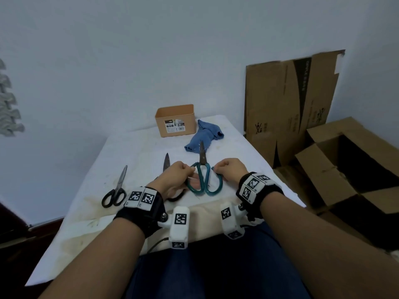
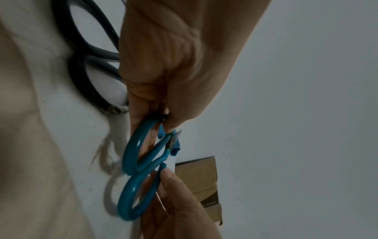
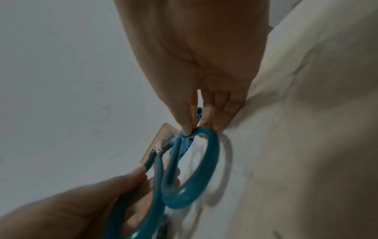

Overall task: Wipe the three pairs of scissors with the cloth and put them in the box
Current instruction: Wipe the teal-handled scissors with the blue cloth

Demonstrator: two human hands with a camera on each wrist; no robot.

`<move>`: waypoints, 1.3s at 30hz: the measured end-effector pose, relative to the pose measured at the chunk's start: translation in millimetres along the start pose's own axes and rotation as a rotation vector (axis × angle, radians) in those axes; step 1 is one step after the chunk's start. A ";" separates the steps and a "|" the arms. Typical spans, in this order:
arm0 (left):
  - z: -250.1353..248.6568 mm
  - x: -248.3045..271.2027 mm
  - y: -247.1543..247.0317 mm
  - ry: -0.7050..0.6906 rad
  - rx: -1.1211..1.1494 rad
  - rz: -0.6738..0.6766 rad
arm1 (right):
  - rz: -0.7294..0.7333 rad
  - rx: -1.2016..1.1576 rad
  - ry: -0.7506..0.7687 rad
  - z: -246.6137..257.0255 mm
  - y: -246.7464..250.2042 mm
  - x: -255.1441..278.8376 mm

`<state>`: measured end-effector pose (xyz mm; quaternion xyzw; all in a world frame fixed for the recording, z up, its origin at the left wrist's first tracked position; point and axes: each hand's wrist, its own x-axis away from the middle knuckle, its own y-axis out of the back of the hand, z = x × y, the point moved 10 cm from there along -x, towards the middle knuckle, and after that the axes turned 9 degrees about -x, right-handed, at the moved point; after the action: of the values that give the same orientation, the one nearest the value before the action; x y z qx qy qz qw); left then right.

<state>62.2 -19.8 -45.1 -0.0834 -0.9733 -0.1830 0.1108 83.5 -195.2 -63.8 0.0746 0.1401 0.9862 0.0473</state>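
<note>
Teal-handled scissors [image 1: 204,179] lie mid-table, blades closed and pointing away toward the crumpled blue cloth [image 1: 204,135]. My left hand [image 1: 190,169] pinches the left handle loop and my right hand [image 1: 214,169] pinches the right loop. In the left wrist view the left hand [image 2: 165,122] grips the teal scissors [image 2: 135,150] near the pivot. In the right wrist view the right hand [image 3: 193,129] pinches the teal scissors [image 3: 206,161]. An orange box [image 1: 174,120] stands open at the far edge. Black-handled scissors [image 1: 115,190] lie to the left. A third pair [image 1: 166,161] is partly hidden under my left hand.
The table [image 1: 133,147] has a white, stained cover and stands against a pale wall. Flattened cardboard [image 1: 287,100] leans on the wall to the right, with open cartons [image 1: 345,169] on the floor beside the table's right edge.
</note>
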 end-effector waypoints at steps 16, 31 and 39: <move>2.8 -9.8 28.6 -0.066 0.294 0.036 | 0.063 -0.542 -0.109 9.9 -21.3 0.7; -6.8 -16.9 34.7 0.010 0.077 0.120 | 0.031 -0.213 0.112 42.0 -16.5 -20.8; 3.1 -37.9 91.1 -0.004 0.207 -0.121 | 0.139 -0.073 0.141 58.8 -45.8 -51.1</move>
<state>116.5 60.5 -26.5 -0.0129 -0.9905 -0.0878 0.1054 146.5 -141.4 -27.7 0.0125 0.1018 0.9943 -0.0285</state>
